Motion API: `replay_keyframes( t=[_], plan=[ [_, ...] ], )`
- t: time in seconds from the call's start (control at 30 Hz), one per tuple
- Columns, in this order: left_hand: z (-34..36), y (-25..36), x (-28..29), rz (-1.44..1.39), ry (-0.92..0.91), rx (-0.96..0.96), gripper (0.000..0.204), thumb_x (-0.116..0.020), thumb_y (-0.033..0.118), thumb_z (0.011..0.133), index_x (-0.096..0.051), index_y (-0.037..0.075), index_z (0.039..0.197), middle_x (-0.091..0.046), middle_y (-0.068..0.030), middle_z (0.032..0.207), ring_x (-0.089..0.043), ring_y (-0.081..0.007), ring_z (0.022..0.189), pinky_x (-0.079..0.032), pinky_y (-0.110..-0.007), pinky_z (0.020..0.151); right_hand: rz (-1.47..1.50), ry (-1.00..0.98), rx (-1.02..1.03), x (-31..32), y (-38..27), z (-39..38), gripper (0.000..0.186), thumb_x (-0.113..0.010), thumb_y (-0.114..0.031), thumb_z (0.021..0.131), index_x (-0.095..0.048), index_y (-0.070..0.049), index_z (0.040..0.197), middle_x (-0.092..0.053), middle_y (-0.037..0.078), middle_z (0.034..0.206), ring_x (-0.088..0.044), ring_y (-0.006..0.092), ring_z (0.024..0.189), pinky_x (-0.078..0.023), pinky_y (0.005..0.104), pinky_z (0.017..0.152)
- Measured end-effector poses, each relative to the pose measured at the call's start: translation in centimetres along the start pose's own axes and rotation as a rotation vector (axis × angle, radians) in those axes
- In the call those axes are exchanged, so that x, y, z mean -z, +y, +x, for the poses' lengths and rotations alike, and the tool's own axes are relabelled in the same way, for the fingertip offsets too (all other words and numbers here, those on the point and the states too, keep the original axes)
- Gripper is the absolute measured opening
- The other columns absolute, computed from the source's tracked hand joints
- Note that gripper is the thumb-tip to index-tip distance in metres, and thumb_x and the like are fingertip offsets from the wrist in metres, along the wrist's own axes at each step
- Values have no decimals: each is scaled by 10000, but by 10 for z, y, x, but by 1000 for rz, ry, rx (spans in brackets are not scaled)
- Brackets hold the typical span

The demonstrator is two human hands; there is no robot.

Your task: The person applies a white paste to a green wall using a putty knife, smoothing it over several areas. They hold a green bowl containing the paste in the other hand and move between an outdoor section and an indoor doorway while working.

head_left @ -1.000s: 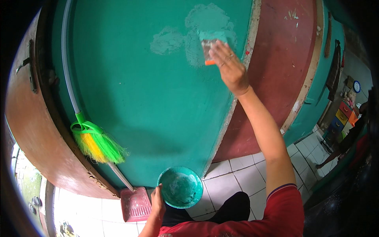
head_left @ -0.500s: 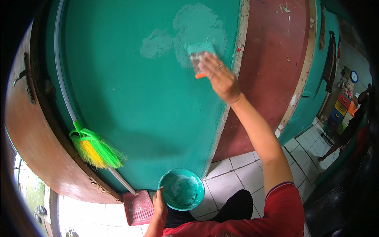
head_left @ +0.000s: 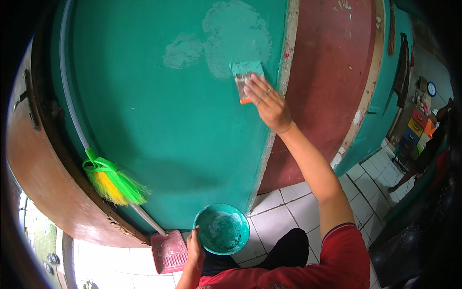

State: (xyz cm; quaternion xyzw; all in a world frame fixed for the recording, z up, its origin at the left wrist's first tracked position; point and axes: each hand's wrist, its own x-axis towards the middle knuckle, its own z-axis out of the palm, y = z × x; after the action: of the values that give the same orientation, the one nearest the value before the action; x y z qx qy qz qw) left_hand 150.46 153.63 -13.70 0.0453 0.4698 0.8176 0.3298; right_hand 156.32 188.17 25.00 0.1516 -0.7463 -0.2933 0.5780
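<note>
My right hand (head_left: 267, 106) grips a flat scraper (head_left: 243, 86) with an orange edge and teal paste on its blade, held against the green wall (head_left: 144, 96) just below the lighter, rough patch (head_left: 233, 33). A smaller pale patch (head_left: 183, 50) is to the left of it. My left hand (head_left: 195, 245) holds the rim of a round teal bowl (head_left: 221, 229), which has wet paste smeared inside, low in front of me.
A green-and-yellow broom (head_left: 115, 180) and a red dustpan (head_left: 168, 253) stand at left, beside a brown door (head_left: 33, 164). A maroon panel (head_left: 327, 86) adjoins the wall. Coloured drawers (head_left: 415, 126) and a person's dark leg (head_left: 409, 168) are at far right, on white floor tiles (head_left: 288, 202).
My right hand and the scraper have moved downward over the wall patch. The view has shifted slightly. My left hand still holds the bowl.
</note>
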Motion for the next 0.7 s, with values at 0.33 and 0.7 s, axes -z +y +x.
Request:
replay_keyframes(
  t=[0.33,0.7],
  plan=[
    [-2,-5,3,1,37,-32,566,-615,418,982,-592,-98,1215,-637,-136,1162,-587,-191,1063,-470,-335,937,-137,230,-44,12,62,54,421,-632,103,849,-693,-46,1238,-678,99,1286,-601,289,1277,-505,438,1097],
    [-5,4,2,16,35,-17,572,-628,434,971,-600,-90,1198,-646,-120,1122,-598,-188,1021,-483,-328,899,-123,293,5,-11,73,88,424,-605,114,850,-698,-56,1226,-689,98,1257,-615,283,1259,-513,439,1086]
  ],
)
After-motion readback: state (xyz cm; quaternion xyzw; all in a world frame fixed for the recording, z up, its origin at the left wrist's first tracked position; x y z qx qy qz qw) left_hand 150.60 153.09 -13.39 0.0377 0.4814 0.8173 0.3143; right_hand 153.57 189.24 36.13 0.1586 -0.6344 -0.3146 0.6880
